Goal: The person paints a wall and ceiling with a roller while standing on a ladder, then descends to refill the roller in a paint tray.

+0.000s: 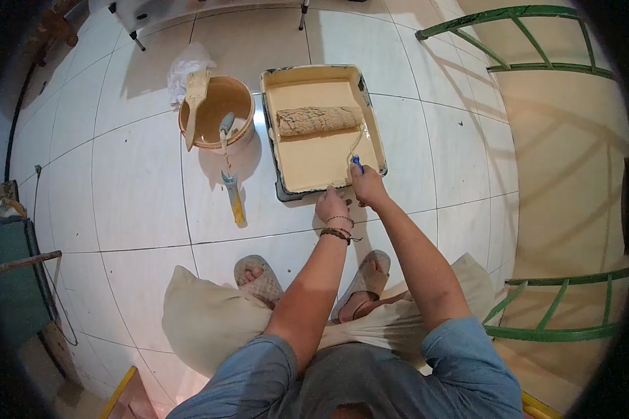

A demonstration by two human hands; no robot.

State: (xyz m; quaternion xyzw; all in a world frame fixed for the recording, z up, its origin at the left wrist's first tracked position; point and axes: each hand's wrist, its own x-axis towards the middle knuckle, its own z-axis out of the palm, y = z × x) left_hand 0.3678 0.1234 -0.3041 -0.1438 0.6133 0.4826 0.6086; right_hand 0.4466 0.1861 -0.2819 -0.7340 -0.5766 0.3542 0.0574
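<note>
Right hand (367,185) is closed around the blue handle of the roller (319,120), at the tray's (311,70) near-right corner. The roller sleeve lies crosswise in the middle of the tray, coated in cream paint, with its wire frame running back to the handle. The tray sits on the white tile floor (133,174), straight ahead of the person and within arm's reach.

Left hand (333,207) is at the tray's near rim, just left of the right hand, knuckles up and fingers curled (can't tell whether it actually grips the rim or only rests there). There are bracelets on that wrist.

Left of the tray, close beside it: a bucket (241,98) with paint inside. A wide brush (194,105) lies across its left rim. A long tool with a yellow handle (236,202) has its head in the bucket and its handle on the floor, near side. A crumpled white bag (185,66) lies just beyond the bucket.

The person squats, with sandalled feet (258,276) near, under the forearms. A green railing (538,42) stands along the cream wall on the right, far and near sections both visible.
</note>
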